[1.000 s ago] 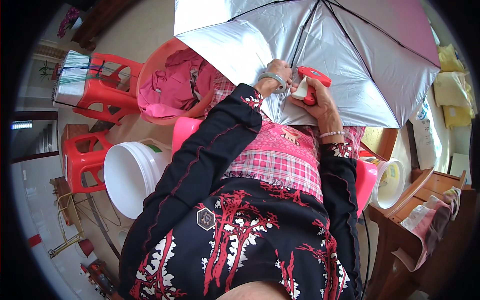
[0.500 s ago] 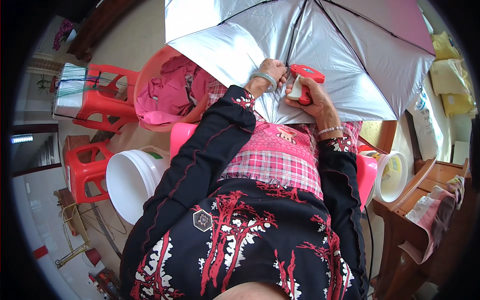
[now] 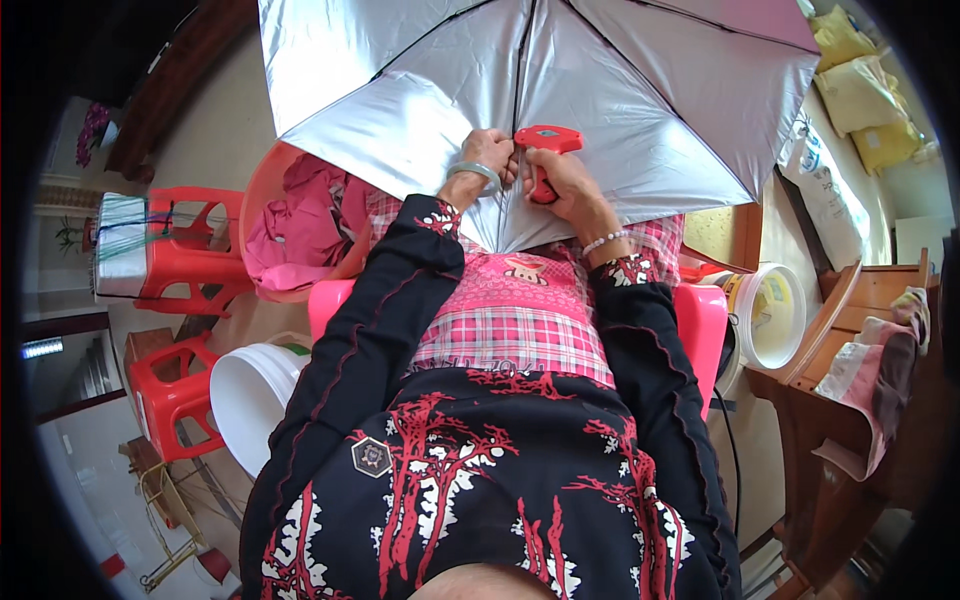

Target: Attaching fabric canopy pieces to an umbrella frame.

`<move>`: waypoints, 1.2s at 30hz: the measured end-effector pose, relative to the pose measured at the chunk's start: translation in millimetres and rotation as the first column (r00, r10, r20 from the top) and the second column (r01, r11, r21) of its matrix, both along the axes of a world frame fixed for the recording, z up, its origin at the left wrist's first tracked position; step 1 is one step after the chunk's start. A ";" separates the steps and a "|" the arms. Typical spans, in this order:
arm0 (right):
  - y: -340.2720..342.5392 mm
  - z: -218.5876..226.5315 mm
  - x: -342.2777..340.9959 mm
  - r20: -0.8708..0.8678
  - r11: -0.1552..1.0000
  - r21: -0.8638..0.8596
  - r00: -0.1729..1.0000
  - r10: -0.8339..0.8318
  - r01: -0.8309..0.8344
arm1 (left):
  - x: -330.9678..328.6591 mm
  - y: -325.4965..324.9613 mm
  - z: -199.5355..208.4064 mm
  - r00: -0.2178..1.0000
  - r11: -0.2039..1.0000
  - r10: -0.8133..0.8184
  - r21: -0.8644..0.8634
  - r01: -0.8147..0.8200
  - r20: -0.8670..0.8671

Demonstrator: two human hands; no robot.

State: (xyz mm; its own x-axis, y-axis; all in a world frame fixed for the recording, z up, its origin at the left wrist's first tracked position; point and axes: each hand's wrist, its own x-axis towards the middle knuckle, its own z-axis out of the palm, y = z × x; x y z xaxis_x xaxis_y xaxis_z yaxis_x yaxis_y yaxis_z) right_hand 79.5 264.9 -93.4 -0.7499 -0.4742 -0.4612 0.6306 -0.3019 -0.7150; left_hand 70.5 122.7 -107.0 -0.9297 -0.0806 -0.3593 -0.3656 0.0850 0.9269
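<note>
A silver-lined umbrella (image 3: 410, 120) with dark ribs lies spread, inner side up, over my lap and beyond it. My left hand (image 3: 488, 152), with a pale bangle at the wrist, is closed in a pinch on a dark umbrella rib (image 3: 519, 75) and the cloth by it. My right hand (image 3: 568, 188) is wrapped round a red pistol-shaped hand tool (image 3: 552, 137). The tool's nose sits at the rib, right beside my left fingertips. What exactly lies at its tip is too small to make out.
Left of my pink chair (image 3: 700, 320) stand a tub (image 3: 262, 180) of pink cloth, red stools (image 3: 180, 395) and a white bucket (image 3: 250, 400). On the right are another bucket (image 3: 775, 315), wooden furniture (image 3: 800, 400) with cloth on it, and yellow bags (image 3: 870, 95).
The whole view has shifted, so the umbrella and hands appear further left. My right fingers have closed tighter round the tool, and its white lever no longer shows. My left hand still pinches the rib.
</note>
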 end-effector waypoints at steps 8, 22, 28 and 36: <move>42.9 87.3 12.6 -0.449 0.884 0.410 0.894 -0.019 0.225 | -14.7 -12.1 38.5 0.994 0.967 -0.043 -0.247 0.067 0.103; 40.3 101.4 17.4 -0.518 0.868 0.408 0.855 -0.037 0.284 | -76.2 -66.4 83.7 0.863 -0.016 -0.472 -0.981 0.195 0.179; 32.7 99.0 20.0 -0.370 0.936 0.144 0.895 -0.251 0.322 | -52.9 43.8 61.1 0.887 0.396 -0.460 -0.902 0.171 -0.034; 39.5 65.0 10.9 -0.313 0.893 0.185 0.886 -0.342 0.410 | -50.1 35.9 32.5 0.936 0.375 -0.335 -0.927 0.029 -0.106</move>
State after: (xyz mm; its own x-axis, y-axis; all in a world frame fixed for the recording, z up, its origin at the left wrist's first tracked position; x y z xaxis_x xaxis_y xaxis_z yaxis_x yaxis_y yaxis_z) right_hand 90.5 304.4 -28.3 -0.9586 -0.0326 -0.2827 0.2805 -0.2764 -0.9192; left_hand 20.4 158.6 -74.5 -0.9986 -0.0288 0.0436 -0.0147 0.9555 0.2946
